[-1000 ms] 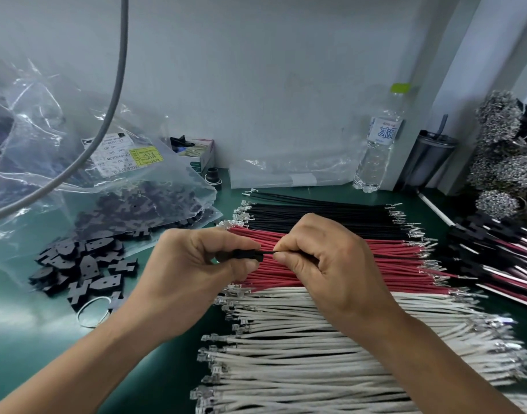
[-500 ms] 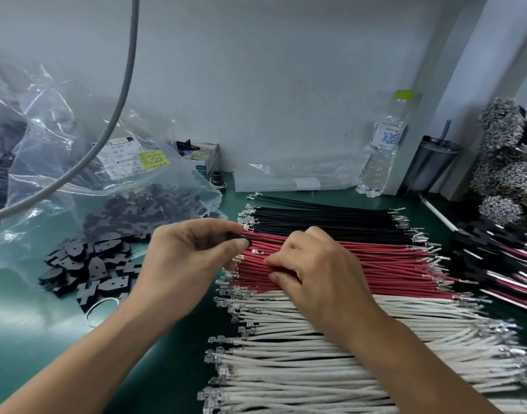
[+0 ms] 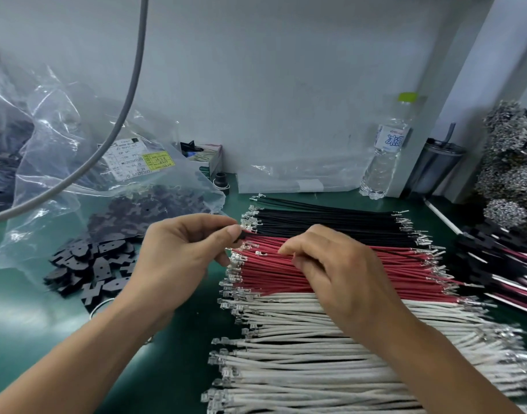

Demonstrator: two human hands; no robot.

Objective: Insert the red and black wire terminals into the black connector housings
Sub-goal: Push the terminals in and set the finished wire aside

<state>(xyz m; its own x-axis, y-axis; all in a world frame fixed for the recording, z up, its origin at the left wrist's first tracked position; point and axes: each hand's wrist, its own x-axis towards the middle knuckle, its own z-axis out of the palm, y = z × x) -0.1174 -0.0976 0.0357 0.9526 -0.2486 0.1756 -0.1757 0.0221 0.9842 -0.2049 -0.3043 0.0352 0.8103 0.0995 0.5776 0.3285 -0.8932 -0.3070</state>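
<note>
Holding a black connector housing pinched between thumb and forefinger, the left hand sits at the left end of the wire stacks, the housing just beside the metal terminals of the red wires. The right hand lies over the red wires with fingers curled down onto the bundle; whether it has one wire pinched or is only sorting among them cannot be told, since the fingertips are hidden against the pile. Black wires lie behind the red, white wires in front, and loose housings spill from a plastic bag on the green mat. Judged step: selecting a red wire for the held housing. For good work, a single wire should be separated cleanly, gripped close behind its terminal, aligned with the proper cavity, and pushed straight until seated. Risks: snagging neighbouring terminals, bending the crimp, or choosing the wrong cavity.
</note>
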